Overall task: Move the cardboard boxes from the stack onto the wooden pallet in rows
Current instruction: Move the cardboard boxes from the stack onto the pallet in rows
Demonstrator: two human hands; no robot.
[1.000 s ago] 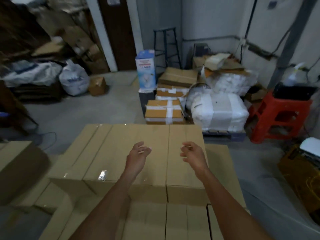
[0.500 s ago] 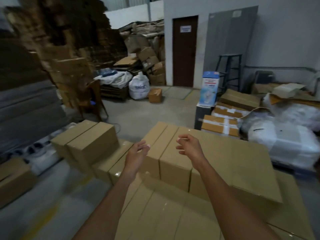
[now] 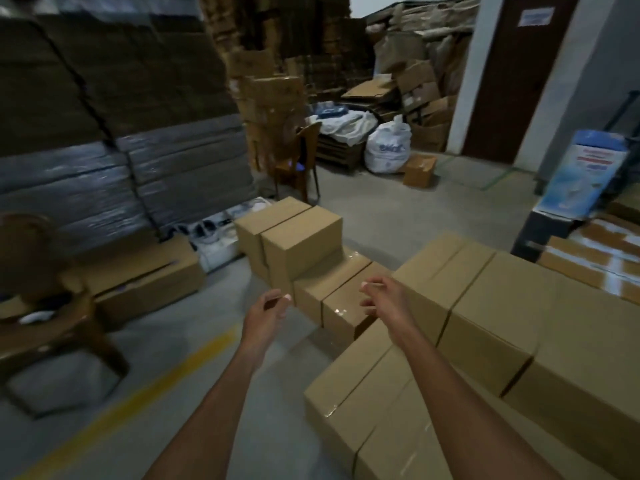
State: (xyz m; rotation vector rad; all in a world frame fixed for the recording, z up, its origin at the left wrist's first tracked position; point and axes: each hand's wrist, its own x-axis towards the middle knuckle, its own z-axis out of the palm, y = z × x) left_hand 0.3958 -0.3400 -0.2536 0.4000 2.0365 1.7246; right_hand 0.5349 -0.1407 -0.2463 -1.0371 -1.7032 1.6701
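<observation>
Our left hand (image 3: 268, 311) hangs over the grey floor (image 3: 277, 427), fingers loosely curled toward the thumb, with nothing in it. Our right hand (image 3: 382, 299) is level with it, curled just as loosely and likewise empty.

Between the two hands and just past them lies a low row of boxes (image 3: 341, 296) with glossy tape along the tops. As far as we can tell, neither hand touches it. Beyond the left hand's fingertips, two taller boxes (image 3: 294, 237) stand side by side at the far end of that row. To the right of the right hand the cardboard boxes form a bigger block (image 3: 491, 306). A lower layer (image 3: 374, 410) runs back under the right forearm.

Well to the left of the left hand a long carton (image 3: 145, 275) lies on the floor with a top flap ajar. We cannot tell what is in it. Left of that, a brown chair (image 3: 52, 306) has something white and dark on its seat.

Far beyond both hands a bulging white sack (image 3: 388, 150) sits on the floor, and a small brown box (image 3: 419, 171) sits just beside it. Far to the right of the right hand a blue and white carton (image 3: 585, 174) stands upright. Below it are flat boxes crossed with white tape (image 3: 595, 261).
</observation>
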